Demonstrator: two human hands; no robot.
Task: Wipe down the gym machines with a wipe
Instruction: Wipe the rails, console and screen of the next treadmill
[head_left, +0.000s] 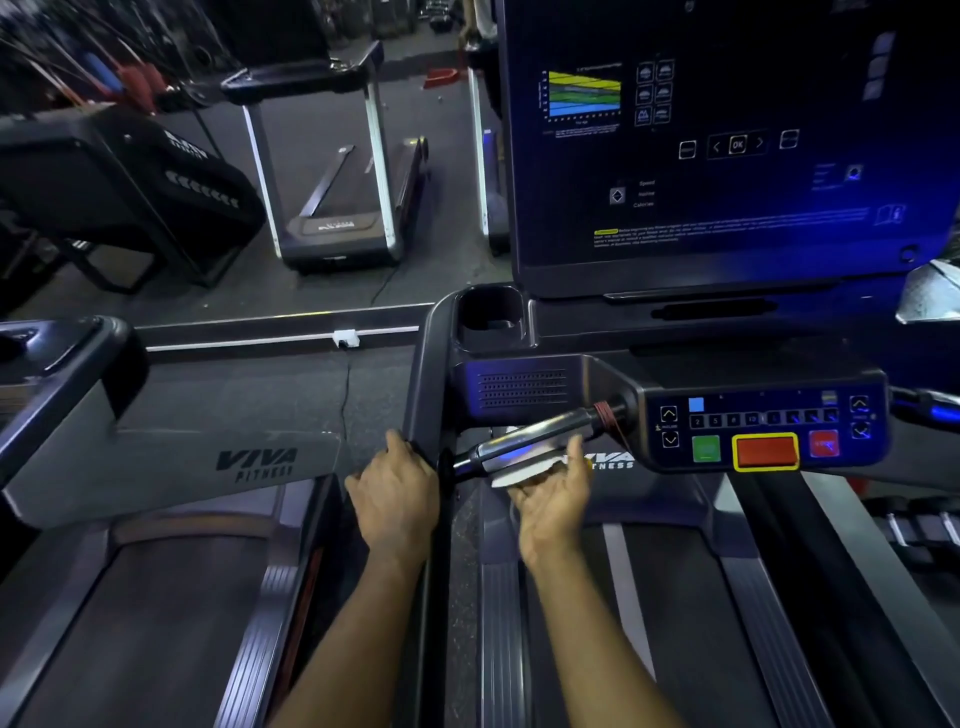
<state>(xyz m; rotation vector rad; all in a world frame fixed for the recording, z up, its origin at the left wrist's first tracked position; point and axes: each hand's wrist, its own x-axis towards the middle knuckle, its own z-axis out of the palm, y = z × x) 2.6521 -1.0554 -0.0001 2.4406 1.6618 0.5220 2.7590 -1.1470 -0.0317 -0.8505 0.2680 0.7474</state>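
The right hand (553, 501) cupped the white wipe (517, 475) from below, fingers curled to press it against the underside of the treadmill's chrome handlebar (535, 439), while the left hand (397, 499) gripped the dark console frame (427, 384) just beside it.

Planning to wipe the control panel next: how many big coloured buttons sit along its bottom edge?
3: green button at left, orange button in the middle, red button at right; none looks hidden.
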